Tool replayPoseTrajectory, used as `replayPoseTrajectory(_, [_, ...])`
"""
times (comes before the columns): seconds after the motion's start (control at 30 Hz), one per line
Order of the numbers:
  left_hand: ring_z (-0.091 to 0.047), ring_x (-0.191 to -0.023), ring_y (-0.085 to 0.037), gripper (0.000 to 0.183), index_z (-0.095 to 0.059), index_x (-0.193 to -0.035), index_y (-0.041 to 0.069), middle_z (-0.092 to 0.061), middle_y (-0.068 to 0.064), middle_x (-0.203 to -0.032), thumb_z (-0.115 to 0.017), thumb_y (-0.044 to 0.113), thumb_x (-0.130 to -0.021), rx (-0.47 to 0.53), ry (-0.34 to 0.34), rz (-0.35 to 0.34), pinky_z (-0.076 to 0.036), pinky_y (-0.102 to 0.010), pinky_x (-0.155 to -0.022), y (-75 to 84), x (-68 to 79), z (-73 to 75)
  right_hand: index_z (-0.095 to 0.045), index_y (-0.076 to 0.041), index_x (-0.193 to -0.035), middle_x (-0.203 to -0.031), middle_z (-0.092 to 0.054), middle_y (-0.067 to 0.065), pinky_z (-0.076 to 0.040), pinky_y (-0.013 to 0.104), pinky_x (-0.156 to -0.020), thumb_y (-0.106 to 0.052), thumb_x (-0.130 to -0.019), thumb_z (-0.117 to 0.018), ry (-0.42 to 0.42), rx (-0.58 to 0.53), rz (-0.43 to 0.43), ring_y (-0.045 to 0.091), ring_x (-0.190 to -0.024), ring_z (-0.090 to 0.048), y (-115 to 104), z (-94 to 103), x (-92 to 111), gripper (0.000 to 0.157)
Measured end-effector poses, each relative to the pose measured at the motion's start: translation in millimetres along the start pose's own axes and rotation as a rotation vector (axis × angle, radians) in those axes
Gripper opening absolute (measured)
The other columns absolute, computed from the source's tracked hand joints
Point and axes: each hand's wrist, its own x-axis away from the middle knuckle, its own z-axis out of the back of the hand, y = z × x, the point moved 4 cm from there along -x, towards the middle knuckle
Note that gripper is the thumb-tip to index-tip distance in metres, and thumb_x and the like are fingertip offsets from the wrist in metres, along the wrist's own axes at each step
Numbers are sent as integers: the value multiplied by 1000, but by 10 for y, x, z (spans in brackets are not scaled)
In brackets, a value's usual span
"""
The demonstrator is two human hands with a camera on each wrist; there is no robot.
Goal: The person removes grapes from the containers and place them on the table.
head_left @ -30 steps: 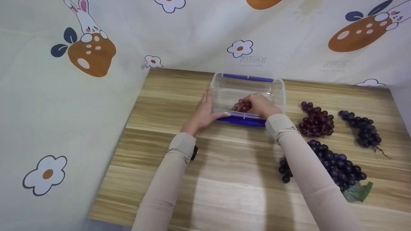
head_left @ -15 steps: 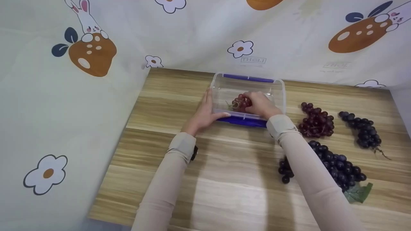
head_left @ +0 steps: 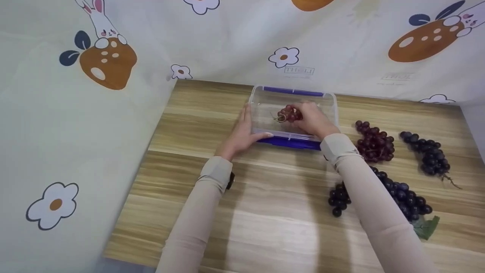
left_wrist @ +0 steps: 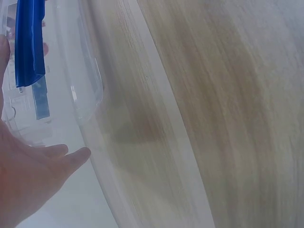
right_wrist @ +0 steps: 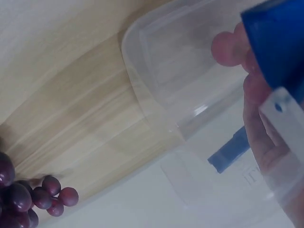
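A clear plastic storage box [head_left: 264,113] with blue clasps stands near the back of the table in the head view. My right hand [head_left: 315,120] reaches inside it and grips a small bunch of red grapes [head_left: 289,113], whose pale stem points left. Through the box wall, the right wrist view shows some of the bunch's grapes [right_wrist: 227,48]; the near blue clasp [right_wrist: 280,45] partly hides the hand. Straight fingers of my left hand [head_left: 241,132] lie against the box's left side, the thumb resting at its near rim. The left wrist view shows this hand [left_wrist: 33,173] beside the box.
Right of the box lie a dark red grape bunch [head_left: 376,145] and a slim black bunch [head_left: 432,153]. A larger black bunch [head_left: 403,197] with a green leaf [head_left: 426,227] sits partly under my right forearm. A patterned curtain [head_left: 235,41] borders the table's back and left.
My right hand has moved slightly up and right inside the box, carrying the red grapes with it. The left hand and the box stay where they were.
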Motion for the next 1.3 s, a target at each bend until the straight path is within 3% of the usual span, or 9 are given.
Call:
replayPoseTrajectory(0.53, [3,-164,-37,129,12,-167,1,14,-20,-175,-79,53,-91,32,-9,5,-3,-42,-133,-4,-4,2,-63,10,-135,-133,-60,32,-55,57,-104,7,-89,-69,35,-9,-13,48,-120,-60,-153,381,62,46])
replayPoseTrajectory(1.3, [5,-164,-37,128,12,-166,-1,11,-23,-176,-77,54,-92,15,-17,-12,-2,-41,-133,-7,-2,-3,-66,10,-125,-122,-63,30,-60,54,-85,12,-86,-67,98,14,39,43,-102,-65,-242,768,398,39])
